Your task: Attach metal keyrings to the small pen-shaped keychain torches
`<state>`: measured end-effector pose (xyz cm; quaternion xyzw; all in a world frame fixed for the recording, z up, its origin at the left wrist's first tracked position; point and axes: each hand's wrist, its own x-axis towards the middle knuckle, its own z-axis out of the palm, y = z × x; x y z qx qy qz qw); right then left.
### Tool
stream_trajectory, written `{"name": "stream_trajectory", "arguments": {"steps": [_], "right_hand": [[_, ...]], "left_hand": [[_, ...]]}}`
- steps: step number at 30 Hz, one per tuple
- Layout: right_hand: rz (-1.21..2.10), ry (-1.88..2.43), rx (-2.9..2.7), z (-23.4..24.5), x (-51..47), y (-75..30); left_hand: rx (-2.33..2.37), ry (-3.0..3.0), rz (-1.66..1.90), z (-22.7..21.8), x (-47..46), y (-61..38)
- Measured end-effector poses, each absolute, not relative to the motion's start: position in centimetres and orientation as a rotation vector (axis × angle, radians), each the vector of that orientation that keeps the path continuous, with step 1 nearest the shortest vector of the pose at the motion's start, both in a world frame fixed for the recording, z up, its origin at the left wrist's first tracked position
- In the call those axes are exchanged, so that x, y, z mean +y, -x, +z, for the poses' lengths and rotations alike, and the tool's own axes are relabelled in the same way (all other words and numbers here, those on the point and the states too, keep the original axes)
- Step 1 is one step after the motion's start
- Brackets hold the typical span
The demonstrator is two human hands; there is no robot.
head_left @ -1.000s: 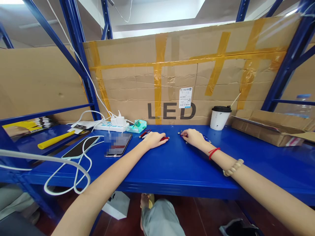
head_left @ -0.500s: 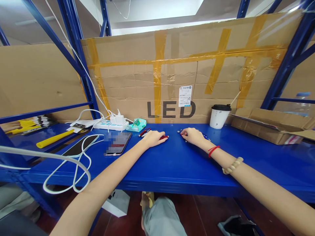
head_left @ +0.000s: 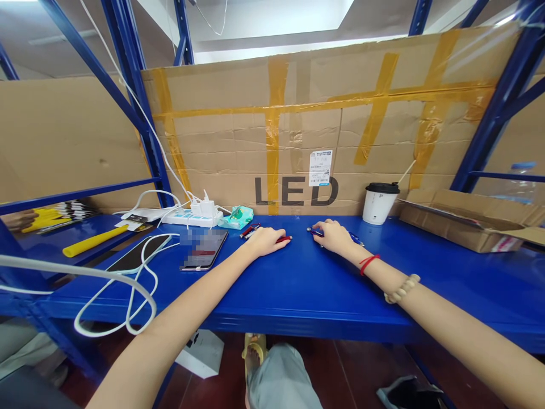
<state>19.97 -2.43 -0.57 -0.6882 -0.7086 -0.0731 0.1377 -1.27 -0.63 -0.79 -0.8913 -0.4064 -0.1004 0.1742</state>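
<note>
My left hand [head_left: 266, 242] lies low on the blue shelf with its fingers curled over slim red pens [head_left: 284, 239]. Their tips stick out past the fingers, and other ends [head_left: 249, 230] show behind the hand; the palm hides the middle. To the right, my right hand [head_left: 334, 236] is bent over blue pens [head_left: 315, 232]. Some pen ends poke out left of its fingertips and others right of the wrist. The exact grip of its fingers is partly hidden. A gap of bare shelf separates the two hands.
Left of my hands lie a phone [head_left: 205, 250], a second phone [head_left: 138, 253], white cables, a power strip [head_left: 174, 216] and a green packet [head_left: 237, 217]. A lidded paper cup [head_left: 378, 204] and an open carton [head_left: 460, 221] stand right. Tall cardboard [head_left: 238, 147] closes the back.
The fingers of my right hand have shifted slightly, and more of a blue pen shows at their tips. My left hand stays in place.
</note>
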Motion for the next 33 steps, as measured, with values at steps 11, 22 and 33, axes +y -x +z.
{"name": "stream_trajectory", "arguments": {"steps": [11, 22, 33], "right_hand": [[-0.157, 1.96, -2.234, -1.6, -1.4, -20.2], [-0.147, 1.913, -2.118, -0.2, -2.4, -20.1], [-0.105, 1.825, -2.078, -0.5, -2.0, -20.3]], "left_hand": [[-1.173, 2.528, -0.288, -0.8, -0.5, 1.3], [-1.317, 2.445, -0.532, -0.9, -0.5, 1.3], [-1.369, 2.394, -0.662, -1.0, -0.4, 1.2]]}}
